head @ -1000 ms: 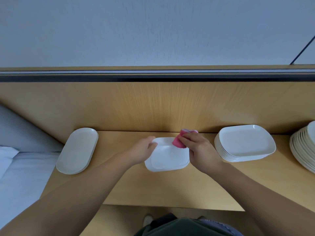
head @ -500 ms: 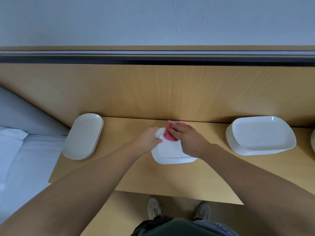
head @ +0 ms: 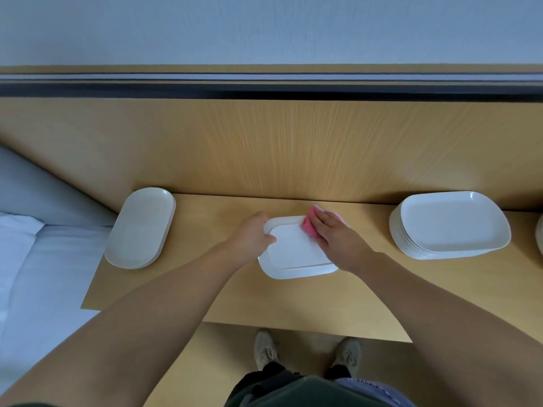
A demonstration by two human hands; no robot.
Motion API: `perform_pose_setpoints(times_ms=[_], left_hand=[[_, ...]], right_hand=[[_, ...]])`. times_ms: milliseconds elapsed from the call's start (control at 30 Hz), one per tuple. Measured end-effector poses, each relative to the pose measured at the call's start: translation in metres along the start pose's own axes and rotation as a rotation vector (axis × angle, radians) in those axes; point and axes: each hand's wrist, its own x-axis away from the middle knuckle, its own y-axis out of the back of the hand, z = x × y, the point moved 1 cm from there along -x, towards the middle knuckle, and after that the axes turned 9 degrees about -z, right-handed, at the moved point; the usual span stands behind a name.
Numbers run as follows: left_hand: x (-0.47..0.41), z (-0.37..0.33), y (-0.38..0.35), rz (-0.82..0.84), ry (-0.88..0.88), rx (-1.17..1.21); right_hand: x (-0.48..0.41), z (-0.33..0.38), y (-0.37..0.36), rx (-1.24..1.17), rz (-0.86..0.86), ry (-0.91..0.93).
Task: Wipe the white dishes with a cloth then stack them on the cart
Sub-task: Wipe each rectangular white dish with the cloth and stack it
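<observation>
Pink cloth [head: 308, 229] lies bunched on the far right corner of the white dish [head: 296, 255]. It is pressed there under the right grip [head: 338, 239], whose fingers look flattened over it rather than curled, though the view is too small to be sure. The left grip [head: 253, 235] holds the dish's left rim, thumb on top, fingers wrapped over the edge. The dish sits flat on the counter [head: 205, 289], between a stack of oval plates [head: 141, 227] at the left end and a taller stack of square plates [head: 449, 227] to the right, well apart from both.
</observation>
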Motion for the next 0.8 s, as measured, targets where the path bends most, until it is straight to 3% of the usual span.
perform_pose_setpoints(times_ms=[433,700,800], left_hand=[[0.006,0.007,-0.010,-0.022,0.020,0.040],[0.019,0.011,-0.004,0.285,-0.170,-0.065],[0.023,0.013,-0.006,0.266,-0.219,-0.096]], right_hand=[[0.039,-0.009,-0.021,-0.155,-0.054,-0.244],[0.023,-0.025,-0.010,-0.228,0.055,-0.258],[0.016,-0.024,-0.006,-0.234,0.063,-0.234]])
